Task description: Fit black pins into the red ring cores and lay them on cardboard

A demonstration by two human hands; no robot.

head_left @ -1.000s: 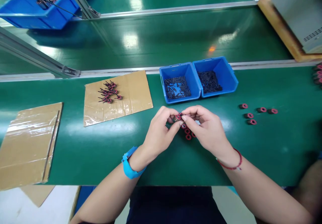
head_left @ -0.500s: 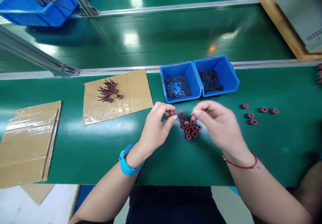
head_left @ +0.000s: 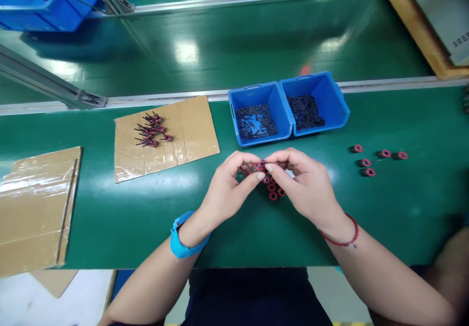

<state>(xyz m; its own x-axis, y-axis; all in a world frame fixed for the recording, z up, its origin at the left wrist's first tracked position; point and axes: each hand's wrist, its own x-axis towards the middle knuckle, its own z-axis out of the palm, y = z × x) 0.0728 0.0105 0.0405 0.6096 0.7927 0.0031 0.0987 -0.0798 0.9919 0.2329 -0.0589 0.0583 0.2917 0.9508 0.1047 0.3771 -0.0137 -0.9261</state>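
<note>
My left hand (head_left: 231, 182) pinches a small red-and-black wound stator (head_left: 259, 166) between thumb and fingertips. The thumb and forefinger of my right hand (head_left: 303, 182) are pressed together at the stator's right side; whatever lies between them is too small to make out. Just below my fingertips, a cluster of similar stators (head_left: 272, 188) rests on the green table, partly covered by my hands. Beyond the hands stand two blue bins, the left one (head_left: 261, 95) and the right one (head_left: 331, 98), both holding short black tubes (head_left: 306, 111).
On a cardboard sheet (head_left: 190, 133) at left lie several stators (head_left: 149, 131) with black leads. Another cardboard piece (head_left: 32, 208) is nearer the left edge. Several loose stators (head_left: 364, 163) sit at right. A person's arm (head_left: 449, 277) shows at lower right.
My right hand has moved left to meet the stator in my left hand, closing the gap between them. The view has shifted slightly. A thin red wire seen earlier on the stator is now hidden.
</note>
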